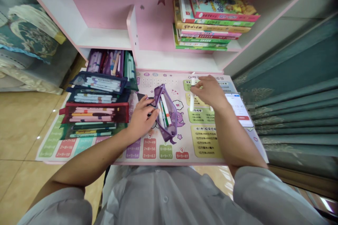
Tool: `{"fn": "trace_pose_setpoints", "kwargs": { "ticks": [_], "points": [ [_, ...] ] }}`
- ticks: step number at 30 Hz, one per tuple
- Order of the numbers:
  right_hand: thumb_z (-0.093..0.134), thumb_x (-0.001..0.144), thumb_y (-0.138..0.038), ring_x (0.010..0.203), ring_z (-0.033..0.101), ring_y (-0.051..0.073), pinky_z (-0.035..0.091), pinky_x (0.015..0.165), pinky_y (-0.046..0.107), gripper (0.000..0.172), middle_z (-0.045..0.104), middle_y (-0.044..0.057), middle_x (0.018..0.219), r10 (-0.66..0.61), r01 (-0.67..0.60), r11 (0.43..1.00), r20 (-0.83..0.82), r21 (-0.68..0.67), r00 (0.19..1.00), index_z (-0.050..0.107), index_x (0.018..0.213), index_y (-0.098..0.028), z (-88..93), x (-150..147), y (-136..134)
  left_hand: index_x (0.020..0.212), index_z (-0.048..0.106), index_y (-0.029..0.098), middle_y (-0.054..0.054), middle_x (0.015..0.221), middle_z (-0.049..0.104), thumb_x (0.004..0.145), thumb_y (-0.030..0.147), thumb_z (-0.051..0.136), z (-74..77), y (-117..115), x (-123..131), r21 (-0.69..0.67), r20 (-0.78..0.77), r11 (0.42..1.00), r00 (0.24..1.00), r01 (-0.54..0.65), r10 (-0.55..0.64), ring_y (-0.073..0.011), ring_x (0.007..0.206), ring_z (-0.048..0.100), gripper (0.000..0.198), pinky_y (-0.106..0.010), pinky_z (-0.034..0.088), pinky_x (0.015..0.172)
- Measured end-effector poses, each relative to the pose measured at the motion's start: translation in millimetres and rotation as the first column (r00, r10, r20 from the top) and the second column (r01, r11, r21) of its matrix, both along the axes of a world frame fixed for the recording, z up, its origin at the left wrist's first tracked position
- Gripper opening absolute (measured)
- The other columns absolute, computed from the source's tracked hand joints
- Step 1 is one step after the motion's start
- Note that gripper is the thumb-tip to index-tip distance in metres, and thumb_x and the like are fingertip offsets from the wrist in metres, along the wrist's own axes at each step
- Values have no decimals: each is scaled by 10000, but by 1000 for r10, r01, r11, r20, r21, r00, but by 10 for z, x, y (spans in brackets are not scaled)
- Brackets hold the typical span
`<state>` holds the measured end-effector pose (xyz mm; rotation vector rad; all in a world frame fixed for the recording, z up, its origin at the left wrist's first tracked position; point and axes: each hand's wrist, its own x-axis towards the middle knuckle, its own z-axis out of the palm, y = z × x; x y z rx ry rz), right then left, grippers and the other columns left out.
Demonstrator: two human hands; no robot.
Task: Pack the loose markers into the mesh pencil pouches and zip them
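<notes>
A purple mesh pouch (173,107) lies unzipped at the middle of the desk, with several pens (164,111) showing in its opening. My left hand (144,116) rests at the pouch's left edge, fingers apart, holding nothing that I can see. To the right of the pouch, my right hand (207,89) pinches a white pen (192,102) between thumb and fingers, above the printed mat (185,149). Another small white object partly shows under my right wrist.
Mesh pouches filled with pens (93,114) are piled at the left. A phone (241,110) lies at the right edge, beside a curtain (285,88). Behind stands a pink and white shelf (169,59) with stacked books (211,24).
</notes>
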<state>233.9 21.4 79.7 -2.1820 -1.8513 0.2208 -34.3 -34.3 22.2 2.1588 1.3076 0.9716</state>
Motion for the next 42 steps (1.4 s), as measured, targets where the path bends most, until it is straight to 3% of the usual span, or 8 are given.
{"fn": "trace_pose_setpoints", "kwargs": {
  "ticks": [3,7,14,24,29,33,37,42],
  "points": [
    [590,768,-284,1367,419,292,287,1170,486,188,617,76,1296,74,-76,997,-186,-5,980,608,595,-213,50,-253,-121,679,638,200,-88,1199,668,916,347,535,2,-1,3,-6,-2,1000,1000,1,-1,-305,1357,463,296,-551,422,1127],
    [607,769,-284,1438,334,317,242,1179,534,178,561,69,1404,99,-105,994,-310,-5,946,621,612,-201,34,-486,-240,673,635,193,-110,1182,674,917,350,527,9,-2,12,3,-8,1000,1000,7,-6,-320,1343,479,309,-557,426,1120],
    [622,751,-275,1452,301,351,274,1135,583,188,536,134,1425,199,-216,976,-325,-16,924,577,590,-188,-190,-760,-328,679,636,186,-112,1177,678,920,334,524,19,-2,10,18,-13,1000,1000,8,-8,-322,1345,478,304,-548,429,1116],
    [636,771,-343,1480,215,373,229,1120,647,187,488,118,1464,259,-279,959,-255,-45,932,649,667,-188,-370,-893,-370,708,646,192,-111,1211,666,915,333,534,-5,10,2,1,-4,1000,1000,11,-11,-316,1364,456,275,-549,422,1118],
    [598,830,-431,1472,230,361,233,1123,645,282,491,119,1467,167,-173,985,-154,-22,974,688,732,-182,-207,-684,-265,681,645,199,-94,1192,672,917,336,530,6,3,-2,3,-8,1000,1000,14,-14,-310,1351,468,297,-555,421,1121],
    [598,832,-385,1447,236,409,207,1088,707,268,470,174,1461,-32,51,993,169,-109,985,706,817,-140,-119,-261,-52,670,638,195,-101,1180,674,919,339,525,2,-2,-5,7,-6,1000,1000,4,-4,-318,1351,468,309,-556,439,1105],
    [600,824,-407,1427,231,463,208,1041,748,334,475,231,1421,-111,201,945,326,-259,939,705,946,-114,-229,104,159,659,628,196,-107,1175,673,918,342,527,-7,0,-9,14,3,1000,1000,7,-7,-315,1346,473,313,-556,423,1120],
    [542,850,-416,1436,229,446,238,1053,720,409,462,249,1420,-93,218,899,321,-380,942,685,1073,-105,-397,155,271,664,629,200,-98,1175,673,918,343,527,1,0,-1,13,1,1000,1000,0,0,-300,1339,481,309,-561,429,1114]
  ]
}}
